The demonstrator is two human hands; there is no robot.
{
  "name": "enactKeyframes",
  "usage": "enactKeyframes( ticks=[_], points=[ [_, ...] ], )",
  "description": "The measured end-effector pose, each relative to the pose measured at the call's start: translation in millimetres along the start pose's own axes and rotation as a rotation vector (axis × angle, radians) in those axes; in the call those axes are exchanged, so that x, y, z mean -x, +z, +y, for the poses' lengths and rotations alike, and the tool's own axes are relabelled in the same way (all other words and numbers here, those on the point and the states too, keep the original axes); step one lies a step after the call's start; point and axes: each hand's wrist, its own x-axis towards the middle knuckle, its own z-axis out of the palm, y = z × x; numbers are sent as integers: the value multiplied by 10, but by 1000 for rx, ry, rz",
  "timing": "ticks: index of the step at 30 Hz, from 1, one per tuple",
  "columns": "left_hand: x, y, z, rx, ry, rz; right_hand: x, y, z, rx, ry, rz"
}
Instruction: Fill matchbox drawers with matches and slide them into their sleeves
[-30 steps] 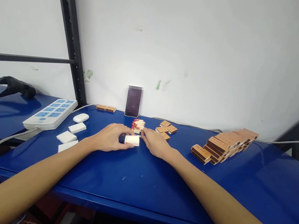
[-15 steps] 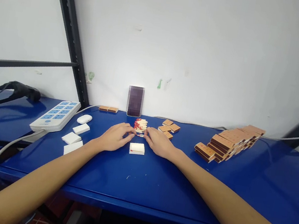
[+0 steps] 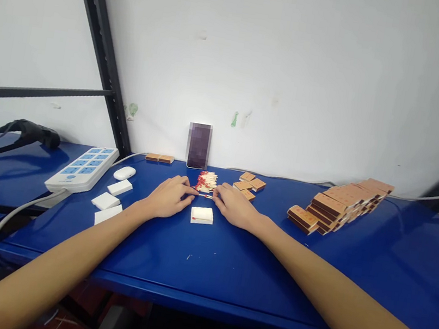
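My left hand (image 3: 170,197) and my right hand (image 3: 233,206) rest on the blue table (image 3: 255,258), fingertips drawn together at the near edge of a pile of red-tipped matches (image 3: 206,182). Both hands pinch at a few matches lying between them. A small white open tray (image 3: 202,215) sits just in front of the hands, between the wrists, with a single match in it; neither hand touches it.
Several brown matchboxes (image 3: 250,185) lie right of the pile; a large stack of them (image 3: 339,205) stands at the right. Three white trays (image 3: 108,202), a white mouse (image 3: 124,173) and a power strip (image 3: 82,168) are at the left. A phone (image 3: 198,146) leans on the wall.
My left hand let go of the white tray, which now lies nearer to me. Both hands moved back to the match pile and closed on matches.
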Motion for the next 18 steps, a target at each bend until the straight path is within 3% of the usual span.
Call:
enactKeyframes(
  ticks=[7,13,18],
  points=[
    [-11,-40,-39,-11,-94,-3,4,-26,-16,25,-4,-82],
    [-16,10,-59,31,-50,-52,106,-312,-178,-130,-122,-32],
    [-8,13,-47,49,-49,-43,202,-448,-358,-120,-237,-122]
  ],
)
